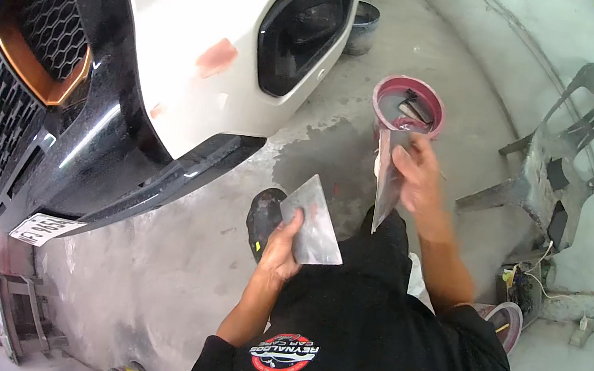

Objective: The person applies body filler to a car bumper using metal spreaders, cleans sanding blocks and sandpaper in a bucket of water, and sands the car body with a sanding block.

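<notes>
My left hand (281, 248) grips a thin, flat grey putty spreader plate (313, 222), thumb across its face, in front of my black shirt. Higher and to the right, my right hand (418, 174) is closed around a second grey plate (387, 187), held nearly edge-on. Pale pinkish material shows along that plate's left edge. The two plates are apart. Beyond them to the left stands the car's white bumper (193, 9), with a reddish putty patch (216, 58) and a smaller one lower down.
A pink bucket (376, 105) with cloudy water and several tools stands ahead on the concrete floor, beside a wet dark patch (316, 158). A plastic chair (543, 184) is at right. A dark bucket (364, 30) sits behind the car. A low stand (17, 313) is at lower left.
</notes>
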Action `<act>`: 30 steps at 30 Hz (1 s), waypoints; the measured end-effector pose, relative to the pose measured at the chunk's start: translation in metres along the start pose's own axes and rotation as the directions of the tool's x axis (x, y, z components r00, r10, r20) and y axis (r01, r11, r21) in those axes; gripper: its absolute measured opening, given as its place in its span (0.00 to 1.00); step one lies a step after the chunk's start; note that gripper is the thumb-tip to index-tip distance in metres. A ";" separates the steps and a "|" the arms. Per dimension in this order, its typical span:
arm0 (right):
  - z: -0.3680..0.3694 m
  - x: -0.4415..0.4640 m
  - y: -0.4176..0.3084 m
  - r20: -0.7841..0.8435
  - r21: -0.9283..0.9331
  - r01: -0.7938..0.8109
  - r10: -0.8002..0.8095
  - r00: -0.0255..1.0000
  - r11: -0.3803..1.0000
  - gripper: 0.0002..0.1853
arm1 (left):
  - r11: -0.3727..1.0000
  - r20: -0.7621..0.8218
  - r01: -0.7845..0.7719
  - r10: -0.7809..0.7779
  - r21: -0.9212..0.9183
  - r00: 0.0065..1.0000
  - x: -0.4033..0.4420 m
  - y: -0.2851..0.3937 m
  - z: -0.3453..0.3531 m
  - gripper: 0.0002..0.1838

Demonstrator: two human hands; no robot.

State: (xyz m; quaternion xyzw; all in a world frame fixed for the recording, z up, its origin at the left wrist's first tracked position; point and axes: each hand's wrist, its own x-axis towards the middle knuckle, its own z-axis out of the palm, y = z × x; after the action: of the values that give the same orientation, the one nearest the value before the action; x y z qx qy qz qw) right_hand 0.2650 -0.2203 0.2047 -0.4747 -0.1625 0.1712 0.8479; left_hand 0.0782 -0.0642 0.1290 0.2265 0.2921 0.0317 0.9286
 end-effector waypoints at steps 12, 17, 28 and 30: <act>0.023 -0.038 0.070 0.204 -0.056 -0.313 0.318 0.926 0.948 0.18 | 0.959 0.072 0.104 -0.088 -0.263 0.994 0.011 -0.016 0.043 0.18; 0.004 -0.033 0.046 0.309 -0.375 -0.182 0.308 0.900 0.909 0.27 | 0.971 0.117 0.095 -0.071 -0.220 0.991 0.000 -0.004 0.050 0.18; -0.036 -0.014 0.003 0.090 -0.535 -0.090 0.162 0.983 0.840 0.22 | 0.879 -0.031 -0.473 0.472 -0.062 0.881 -0.015 0.050 0.031 0.21; -0.028 -0.024 -0.003 0.076 -0.525 -0.144 0.214 0.974 0.839 0.21 | 0.875 -0.066 -0.479 0.475 -0.070 0.878 -0.016 0.040 0.042 0.21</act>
State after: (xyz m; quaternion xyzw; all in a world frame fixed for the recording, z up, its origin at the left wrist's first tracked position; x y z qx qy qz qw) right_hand 0.2564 -0.2529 0.1909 -0.6851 -0.2127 0.2307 0.6574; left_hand 0.0914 -0.0486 0.1855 0.2514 0.2472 0.2768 0.8939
